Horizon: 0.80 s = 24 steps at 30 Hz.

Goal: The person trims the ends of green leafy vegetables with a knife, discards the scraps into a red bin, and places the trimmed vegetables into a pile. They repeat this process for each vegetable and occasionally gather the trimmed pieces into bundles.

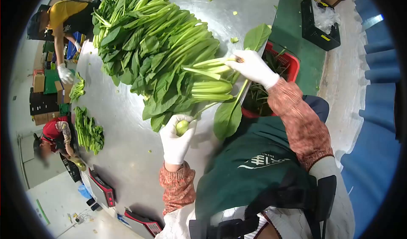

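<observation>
My left hand [176,139], in a white glove, is closed around a leafy green [182,128] whose round, pale cut base faces up between thumb and fingers. In a white glove too, my right hand [254,67] pinches loose leaf stalks; one broad leaf [257,37] sticks up beyond it, and another leaf [228,118] hangs below on a long stem. A large heap of leafy greens [169,48] lies on the metal table [131,154], right beside both hands, with many stems pointing toward my right hand.
A red basket [292,63] with leaf scraps stands below the table edge by my right arm. Two red-framed scales [101,186] sit at the left. Across the table are two co-workers [63,16] and small bunches of greens [88,131]. A black crate [320,23] rests on the floor.
</observation>
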Each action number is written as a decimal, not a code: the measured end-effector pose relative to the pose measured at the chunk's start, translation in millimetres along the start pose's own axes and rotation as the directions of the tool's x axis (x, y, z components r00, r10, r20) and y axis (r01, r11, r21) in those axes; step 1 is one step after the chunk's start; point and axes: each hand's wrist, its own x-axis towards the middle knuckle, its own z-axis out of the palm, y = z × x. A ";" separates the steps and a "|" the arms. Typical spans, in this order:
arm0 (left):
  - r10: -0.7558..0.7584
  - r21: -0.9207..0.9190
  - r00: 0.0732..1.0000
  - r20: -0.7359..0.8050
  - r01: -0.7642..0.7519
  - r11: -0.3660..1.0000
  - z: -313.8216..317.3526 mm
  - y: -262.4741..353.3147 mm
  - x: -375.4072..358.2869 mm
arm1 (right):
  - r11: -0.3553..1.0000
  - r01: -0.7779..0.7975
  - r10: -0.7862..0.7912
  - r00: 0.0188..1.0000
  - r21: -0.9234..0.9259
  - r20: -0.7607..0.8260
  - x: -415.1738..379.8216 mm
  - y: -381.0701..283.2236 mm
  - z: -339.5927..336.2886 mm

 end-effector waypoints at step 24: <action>0.714 0.565 0.695 0.084 -0.624 0.540 44.1 43.3 11.6 | 0.841 -0.175 0.214 0.977 0.512 -0.016 -74.9 -50.6 -18.6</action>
